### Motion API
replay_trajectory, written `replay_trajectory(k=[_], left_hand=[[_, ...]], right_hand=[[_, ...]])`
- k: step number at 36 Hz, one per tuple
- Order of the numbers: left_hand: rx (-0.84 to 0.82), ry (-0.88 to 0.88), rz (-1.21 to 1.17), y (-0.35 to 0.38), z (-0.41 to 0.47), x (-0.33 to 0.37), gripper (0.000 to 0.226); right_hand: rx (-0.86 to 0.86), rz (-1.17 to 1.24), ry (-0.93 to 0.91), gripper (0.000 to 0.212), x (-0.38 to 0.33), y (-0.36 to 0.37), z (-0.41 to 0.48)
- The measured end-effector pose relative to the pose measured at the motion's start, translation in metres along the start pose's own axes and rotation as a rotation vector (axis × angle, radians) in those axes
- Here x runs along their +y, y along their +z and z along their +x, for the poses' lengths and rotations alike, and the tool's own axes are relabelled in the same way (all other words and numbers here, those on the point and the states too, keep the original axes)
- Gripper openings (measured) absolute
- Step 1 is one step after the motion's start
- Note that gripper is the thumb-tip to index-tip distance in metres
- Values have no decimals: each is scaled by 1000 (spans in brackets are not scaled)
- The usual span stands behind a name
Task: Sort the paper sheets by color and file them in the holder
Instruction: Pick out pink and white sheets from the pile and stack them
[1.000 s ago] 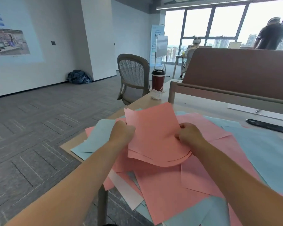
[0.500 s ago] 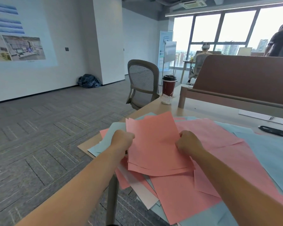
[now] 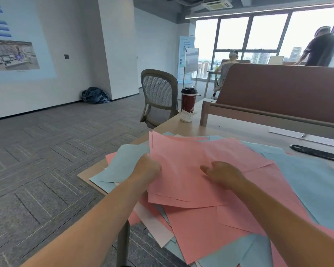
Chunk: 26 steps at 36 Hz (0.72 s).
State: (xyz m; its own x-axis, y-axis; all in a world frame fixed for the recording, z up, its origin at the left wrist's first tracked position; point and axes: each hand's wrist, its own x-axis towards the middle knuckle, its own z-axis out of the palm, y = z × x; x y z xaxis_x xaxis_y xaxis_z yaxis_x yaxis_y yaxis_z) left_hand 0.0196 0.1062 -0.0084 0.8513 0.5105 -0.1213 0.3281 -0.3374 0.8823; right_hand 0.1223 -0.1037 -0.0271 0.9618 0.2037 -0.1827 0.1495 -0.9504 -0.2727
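A small stack of pink sheets [image 3: 181, 170] lies nearly flat on top of a mixed pile of pink and blue paper. My left hand [image 3: 147, 169] grips the stack's left edge. On top of the stack rests my right hand [image 3: 222, 173], its thumb spread out and the fingers hidden behind the knuckles. More loose pink sheets [image 3: 204, 228] lie below the stack, and blue sheets [image 3: 316, 185] spread to the right and under the left corner. No file holder is in view.
The wooden desk [image 3: 181, 128] ends close on the left. A red cup [image 3: 188, 100] with a crumpled tissue stands at the far corner, a grey mesh chair [image 3: 158, 93] behind it. A brown divider [image 3: 278, 93] runs along the back. A black pen [image 3: 318, 153] lies at right.
The pink stack, held up and tilted before, has come down flat onto the pile. My right hand has let go of its edge and now lies on top.
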Motion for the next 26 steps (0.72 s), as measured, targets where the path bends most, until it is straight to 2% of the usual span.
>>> replay_trajectory(k=[2,5,10,12,16,18,26], left_hand=[[-9,24,12,3,-3,4,32],[-35,63,21,9,-7,8,33],[-67,119,16,19,-8,13,26],[-96,138,25,24,-9,16,27],[-126,159,23,34,-10,20,30],[-120,186,21,38,-11,25,27],[-85,186,27,43,2,24,27]], right_hand=[[52,2,-12,69,6,1,-6],[203,37,-29,49,15,-1,-18],[421,75,49,37,32,-9,-28],[384,50,43,41,39,-7,-26],[155,-18,81,68,46,0,-22],[150,-48,48,78,50,3,-21],[186,54,45,57,66,-7,-34]])
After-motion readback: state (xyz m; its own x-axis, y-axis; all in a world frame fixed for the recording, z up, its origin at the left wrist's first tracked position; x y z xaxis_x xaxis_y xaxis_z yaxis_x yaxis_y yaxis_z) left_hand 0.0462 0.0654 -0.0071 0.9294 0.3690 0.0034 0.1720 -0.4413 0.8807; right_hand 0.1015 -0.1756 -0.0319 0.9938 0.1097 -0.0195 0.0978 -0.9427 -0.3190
